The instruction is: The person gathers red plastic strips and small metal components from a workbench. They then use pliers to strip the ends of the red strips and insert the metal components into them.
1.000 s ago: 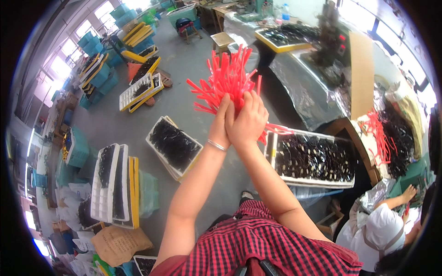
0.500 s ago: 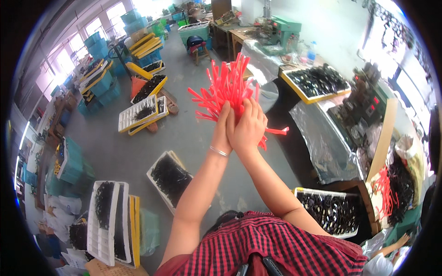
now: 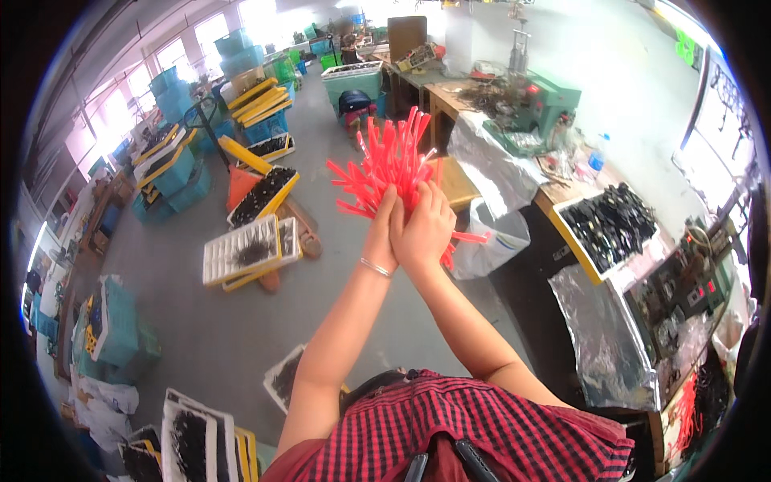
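Observation:
A thick bundle of glossy red plastic strips (image 3: pixel 389 165) is gripped in front of me, its loose ends fanning up and outward. My left hand (image 3: pixel 383 233), with a silvery bracelet at the wrist, presses against it from the left, fingers closed. On the other side my right hand (image 3: pixel 426 229) wraps its fingers over the same bundle. Both palms meet at the base, hiding the strips' gathered middle. A few strips stick out to the right below my right hand.
At right a workbench carries a yellow-edged tray of black pieces (image 3: pixel 606 229) and a green machine (image 3: pixel 542 108). A white plastic bag (image 3: pixel 491 241) hangs beside it. Left on the floor are a white compartment tray (image 3: pixel 245 251), an orange pallet jack (image 3: pixel 241 189) and stacked blue crates (image 3: pixel 181 181).
The view has shifted forward and tilted up, so the floor trays sit lower and more of the bench and far room shows. Both hands still hold the red bundle.

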`<state>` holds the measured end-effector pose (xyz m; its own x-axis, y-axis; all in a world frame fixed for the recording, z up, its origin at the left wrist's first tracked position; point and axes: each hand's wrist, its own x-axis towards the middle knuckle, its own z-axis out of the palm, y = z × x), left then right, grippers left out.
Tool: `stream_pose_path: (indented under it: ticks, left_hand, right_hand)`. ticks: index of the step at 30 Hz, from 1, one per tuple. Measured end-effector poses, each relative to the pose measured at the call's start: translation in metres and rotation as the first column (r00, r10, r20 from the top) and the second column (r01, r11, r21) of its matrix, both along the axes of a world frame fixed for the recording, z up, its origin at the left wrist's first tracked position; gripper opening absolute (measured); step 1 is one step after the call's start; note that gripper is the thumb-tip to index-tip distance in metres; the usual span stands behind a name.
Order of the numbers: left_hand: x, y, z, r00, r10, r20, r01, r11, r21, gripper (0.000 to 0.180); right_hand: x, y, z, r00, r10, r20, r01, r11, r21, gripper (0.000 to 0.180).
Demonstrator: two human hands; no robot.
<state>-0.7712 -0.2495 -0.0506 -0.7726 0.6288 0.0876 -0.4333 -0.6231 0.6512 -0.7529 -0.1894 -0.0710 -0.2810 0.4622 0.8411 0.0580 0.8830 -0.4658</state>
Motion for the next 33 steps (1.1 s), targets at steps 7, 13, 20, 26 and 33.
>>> stream_pose_path:
  ticks: [7, 13, 20, 26, 33]
  left_hand:
    - [-0.243, 0.062, -0.038, 0.998, -0.068, 0.002, 0.068, 0.991, 0.113, 0.039]
    - [-0.419, 0.118, -0.045, 0.998, -0.046, -0.051, 0.053, 0.989, 0.135, 0.039]
    - [-0.635, 0.156, -0.014, 0.999, -0.015, -0.036, 0.019, 0.995, 0.094, 0.049]
    - [-0.811, 0.178, -0.002, 0.999, 0.046, -0.005, -0.045, 0.996, 0.082, 0.046]
    - [-1.031, 0.212, -0.006, 0.999, -0.010, -0.050, 0.013, 0.997, 0.070, 0.047]
  right_hand:
    - [-0.199, 0.050, 0.014, 0.999, -0.042, 0.005, 0.042, 0.999, -0.016, 0.044]
    - [-0.384, 0.110, 0.004, 1.000, -0.029, 0.000, 0.029, 1.000, 0.007, 0.043]
    - [-0.604, 0.155, 0.025, 0.996, 0.091, 0.003, -0.091, 0.996, 0.023, 0.044]
    - [-0.791, 0.179, 0.028, 0.989, 0.149, -0.023, -0.149, 0.989, 0.018, 0.044]
    - [-1.008, 0.213, 0.017, 0.991, 0.115, -0.071, -0.118, 0.993, -0.030, 0.046]
